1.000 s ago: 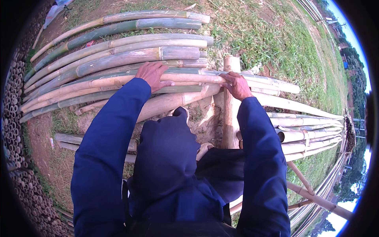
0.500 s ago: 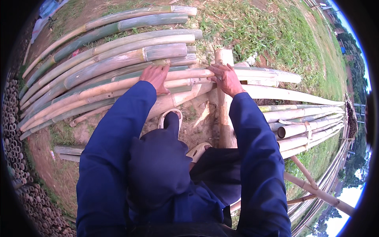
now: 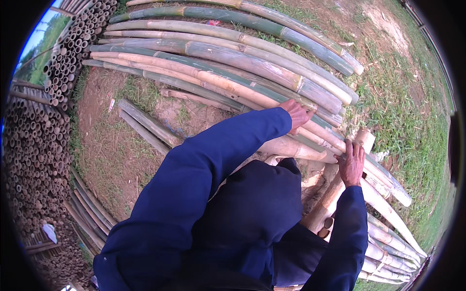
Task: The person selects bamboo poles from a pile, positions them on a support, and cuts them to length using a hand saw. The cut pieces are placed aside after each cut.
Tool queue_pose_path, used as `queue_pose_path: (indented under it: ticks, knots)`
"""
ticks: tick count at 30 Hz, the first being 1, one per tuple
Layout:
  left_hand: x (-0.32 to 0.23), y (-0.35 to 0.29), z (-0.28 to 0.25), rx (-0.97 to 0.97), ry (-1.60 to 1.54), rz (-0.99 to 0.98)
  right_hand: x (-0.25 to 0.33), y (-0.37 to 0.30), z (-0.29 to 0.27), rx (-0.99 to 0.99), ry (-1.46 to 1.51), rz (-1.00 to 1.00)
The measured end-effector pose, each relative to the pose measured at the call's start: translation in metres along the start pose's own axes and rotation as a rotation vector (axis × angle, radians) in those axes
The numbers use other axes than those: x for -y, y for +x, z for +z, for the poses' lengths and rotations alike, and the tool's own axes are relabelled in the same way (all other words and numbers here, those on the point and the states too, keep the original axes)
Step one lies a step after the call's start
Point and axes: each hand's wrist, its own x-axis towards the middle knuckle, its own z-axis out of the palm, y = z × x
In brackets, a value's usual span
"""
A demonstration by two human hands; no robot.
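Long bamboo poles lie side by side in front of me, running from the far left to the near right. My left hand (image 3: 297, 115) is closed over a pale bamboo pole (image 3: 218, 79), its fingers curled down around it. Further along toward the right end, my right hand (image 3: 352, 164) grips the poles, fingers over the top. Under that end lies a thick peeled log (image 3: 328, 200), set crosswise. A green bamboo pole (image 3: 187, 61) runs right beside the pale one. The undersides of both hands' grips are hidden.
A large stack of cut bamboo (image 3: 36, 160), ends showing, rises at the left. More thick poles (image 3: 252, 22) lie on the grass beyond. Two short grey pieces (image 3: 150, 127) rest on the dirt at left. At lower right is a bundle of poles (image 3: 388, 252).
My view has swung left, bringing the stack of cut bamboo further in and shifting hands and poles rightward in the picture. Both hands stay on the poles; the left fingers look more curled.
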Motion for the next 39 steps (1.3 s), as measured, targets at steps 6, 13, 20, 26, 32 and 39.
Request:
queue_pose_path:
  ticks: [6,13,20,26,32,39]
  knots:
    - [0.082,-0.089,0.009,0.017,-0.007,-0.12,0.109,0.05,0.006,-0.04,0.025,-0.131]
    - [0.184,-0.175,0.027,-0.115,-0.019,-0.248,0.219,0.104,0.032,-0.075,0.132,-0.159]
    - [0.192,-0.19,0.025,-0.061,-0.039,-0.295,0.234,0.112,0.037,-0.051,0.185,-0.181]
    - [0.194,-0.188,0.031,-0.152,-0.069,-0.236,0.21,0.101,0.03,-0.141,0.264,-0.197]
    - [0.19,-0.186,0.014,0.039,-0.131,-0.378,0.219,0.096,0.033,-0.242,0.229,-0.089]
    - [0.204,-0.181,0.031,0.03,-0.116,-0.366,0.186,0.046,0.049,-0.209,0.181,0.034]
